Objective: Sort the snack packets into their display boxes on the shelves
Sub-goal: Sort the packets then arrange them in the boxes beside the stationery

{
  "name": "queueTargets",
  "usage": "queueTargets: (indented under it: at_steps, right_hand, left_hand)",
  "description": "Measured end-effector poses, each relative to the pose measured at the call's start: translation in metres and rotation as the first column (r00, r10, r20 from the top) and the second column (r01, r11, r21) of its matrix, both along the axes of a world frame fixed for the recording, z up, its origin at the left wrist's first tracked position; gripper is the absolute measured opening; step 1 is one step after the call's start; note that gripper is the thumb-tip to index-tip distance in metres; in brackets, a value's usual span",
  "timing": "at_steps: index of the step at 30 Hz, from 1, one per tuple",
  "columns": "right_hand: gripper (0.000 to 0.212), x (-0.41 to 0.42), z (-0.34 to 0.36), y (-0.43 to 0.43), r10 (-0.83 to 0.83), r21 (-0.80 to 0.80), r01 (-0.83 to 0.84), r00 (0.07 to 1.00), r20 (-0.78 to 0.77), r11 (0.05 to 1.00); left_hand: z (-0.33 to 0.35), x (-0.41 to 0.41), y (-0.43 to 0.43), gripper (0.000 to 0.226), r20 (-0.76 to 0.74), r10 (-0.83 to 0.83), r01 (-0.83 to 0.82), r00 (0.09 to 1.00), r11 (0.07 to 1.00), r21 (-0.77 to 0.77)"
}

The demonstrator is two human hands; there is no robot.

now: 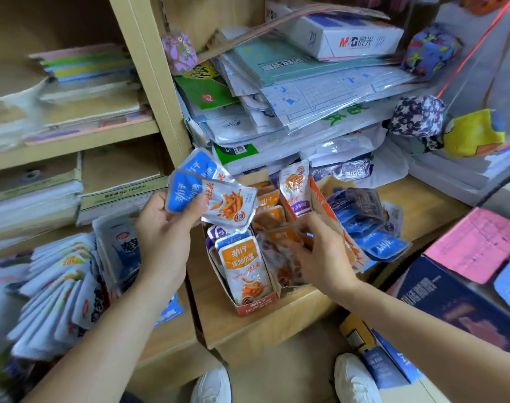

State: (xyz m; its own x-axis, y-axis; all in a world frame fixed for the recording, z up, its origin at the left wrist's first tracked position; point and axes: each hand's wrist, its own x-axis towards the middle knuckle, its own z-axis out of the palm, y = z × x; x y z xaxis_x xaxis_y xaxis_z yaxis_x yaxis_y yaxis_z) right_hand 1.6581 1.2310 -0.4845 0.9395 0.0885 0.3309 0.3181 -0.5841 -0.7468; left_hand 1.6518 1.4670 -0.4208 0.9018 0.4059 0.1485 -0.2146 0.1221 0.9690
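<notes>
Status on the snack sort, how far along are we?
Roughly midway. Done: orange packets stand in the orange display box, and a blue pile sits to its right. In hand: the left hand holds blue packets; the right hand pinches an orange packet in the box. Left: a purple packet stands among the orange ones, so the box looks mixed.

The person's left hand (163,228) and right hand (317,257) are bare, and both forearms are uncovered all the way to the picture's lower edge. Below them are two white rounded-toe trainers, the left trainer (211,386) and the right trainer (354,379), both with smooth, plain uppers and softly blurred. A dark patch beside the left trainer could be trouser cloth, but too little of it shows to tell.
</notes>
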Motion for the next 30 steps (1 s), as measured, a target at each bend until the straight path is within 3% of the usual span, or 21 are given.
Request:
queueTargets:
  at_steps: [3,6,7,9,11,12,14,16,20,27,30]
  right_hand:
    - [0.035,-0.004,0.001,-0.003,0.037,-0.329,0.037,0.976,0.217,0.944]
    - [0.055,-0.006,0.010,-0.011,0.121,-0.425,-0.068,0.987,0.101,0.903]
    - [0.061,-0.009,0.013,-0.016,0.139,-0.386,-0.122,0.990,0.016,0.914]
    - [0.069,-0.014,0.029,-0.026,0.144,-0.130,-0.159,0.983,-0.116,0.979]
    - [0.073,-0.018,0.050,-0.032,0.207,0.174,-0.180,0.967,-0.152,0.968]
    - [0.076,-0.021,0.059,-0.032,0.251,0.243,-0.215,0.960,-0.126,0.946]
    - [0.075,-0.022,0.068,-0.027,0.347,0.297,-0.306,0.932,-0.099,0.905]
    - [0.056,-0.022,0.068,-0.023,0.410,0.401,-0.342,0.907,-0.097,0.850]
    - [0.033,-0.021,0.066,-0.027,0.389,0.653,-0.232,0.915,-0.105,0.721]
    - [0.036,-0.017,0.056,-0.046,0.296,0.803,0.010,0.926,-0.232,0.596]
    - [0.037,-0.018,0.052,-0.055,0.247,0.821,0.059,0.939,-0.238,0.568]
  left_hand:
    - [0.001,0.002,0.001,0.022,0.007,-0.103,0.103,0.995,0.994,-0.024]
    - [0.002,0.002,-0.001,0.036,0.011,-0.254,0.255,0.967,0.966,-0.042]
    - [0.002,0.003,-0.003,0.038,0.012,-0.292,0.293,0.956,0.956,-0.030]
    - [0.002,0.003,-0.007,0.039,0.024,-0.353,0.353,0.935,0.936,-0.013]
    - [0.004,0.003,-0.014,0.035,0.048,-0.437,0.439,0.898,0.898,-0.024]
    - [0.005,0.003,-0.020,0.034,0.053,-0.484,0.486,0.873,0.874,-0.029]
    - [0.006,0.003,-0.032,0.031,0.048,-0.541,0.542,0.840,0.840,-0.026]
    - [0.006,0.004,-0.044,0.034,0.037,-0.565,0.566,0.824,0.824,-0.019]
    - [0.005,0.010,-0.061,0.041,0.033,-0.572,0.573,0.820,0.820,-0.020]
    - [-0.003,0.022,-0.084,0.066,-0.085,-0.566,0.570,0.820,0.794,0.211]
    - [-0.005,0.024,-0.099,0.061,-0.138,-0.449,0.469,0.883,0.856,0.219]
